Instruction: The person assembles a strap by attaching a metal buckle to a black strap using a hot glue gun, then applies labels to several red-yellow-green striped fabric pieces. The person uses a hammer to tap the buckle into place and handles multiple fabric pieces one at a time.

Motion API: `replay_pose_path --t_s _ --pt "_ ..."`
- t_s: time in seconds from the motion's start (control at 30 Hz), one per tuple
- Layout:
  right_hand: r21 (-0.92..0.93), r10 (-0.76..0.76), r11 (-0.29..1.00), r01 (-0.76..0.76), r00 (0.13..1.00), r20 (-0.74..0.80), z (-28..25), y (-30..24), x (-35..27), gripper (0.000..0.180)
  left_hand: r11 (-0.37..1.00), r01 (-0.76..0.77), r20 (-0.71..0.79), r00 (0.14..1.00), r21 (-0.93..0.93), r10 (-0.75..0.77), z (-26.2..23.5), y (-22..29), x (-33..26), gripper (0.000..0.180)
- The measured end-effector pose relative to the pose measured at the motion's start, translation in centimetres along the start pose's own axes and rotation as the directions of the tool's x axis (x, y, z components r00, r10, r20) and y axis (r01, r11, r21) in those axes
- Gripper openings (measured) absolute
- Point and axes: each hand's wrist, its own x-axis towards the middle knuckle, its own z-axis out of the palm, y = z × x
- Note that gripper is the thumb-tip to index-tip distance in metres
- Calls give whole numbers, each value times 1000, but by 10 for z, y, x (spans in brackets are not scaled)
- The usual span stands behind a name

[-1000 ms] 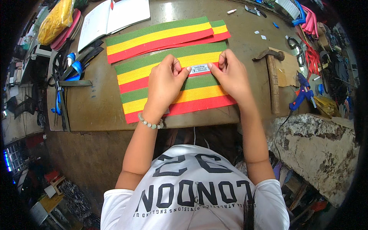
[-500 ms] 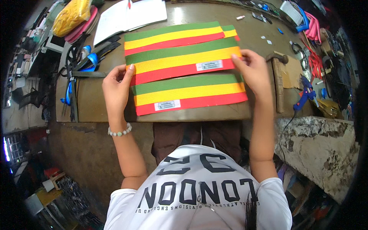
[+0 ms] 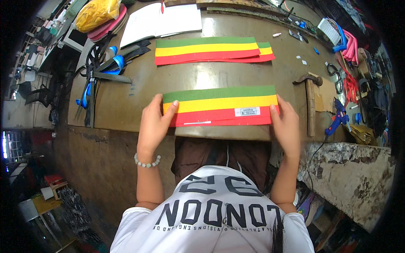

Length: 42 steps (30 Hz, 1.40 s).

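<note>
Near the table's front edge lies a striped webbing strip (image 3: 219, 101) in green, yellow and red, with a white label (image 3: 247, 111) toward its right end. It covers most of a second such strip, whose red edge shows along the bottom. My left hand (image 3: 158, 122) grips the left end, thumb on top. At the right end, my right hand (image 3: 286, 124) holds it with the thumb on the face and the fingers hidden behind. Farther back rests another stack of striped strips (image 3: 206, 49), the lower one sticking out to the right.
An open notebook (image 3: 179, 21) and a yellow plastic bag (image 3: 98, 16) lie at the back left. Black and blue straps (image 3: 114, 65) are on the left. To the right are a hammer (image 3: 311, 101), a blue glue gun (image 3: 337, 118) with a cord, and red ties (image 3: 351, 86).
Both hands have brought the upper labelled strip toward me, off the far stack and onto the near strip, so the near strip's label is now mostly covered.
</note>
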Motion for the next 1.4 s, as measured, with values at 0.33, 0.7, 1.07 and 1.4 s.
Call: replay_pose_path --t_s 0.33,0.7,1.07,1.4 --pt "622 78 783 0 992 -97 14 18 -12 34 688 -568 -664 730 -452 166 -35 -25 22 27" --pt "396 -79 909 130 987 -144 22 19 -13 17 992 106 -912 408 75 26 -84 -128 42 41" --pt "-195 -338 941 278 810 -478 -3 27 -32 20 547 -727 17 607 414 794 41 73 154 76" --pt "-68 22 990 -127 596 -802 -131 153 6 57 523 -835 -31 526 169 850 58 99 110 60"
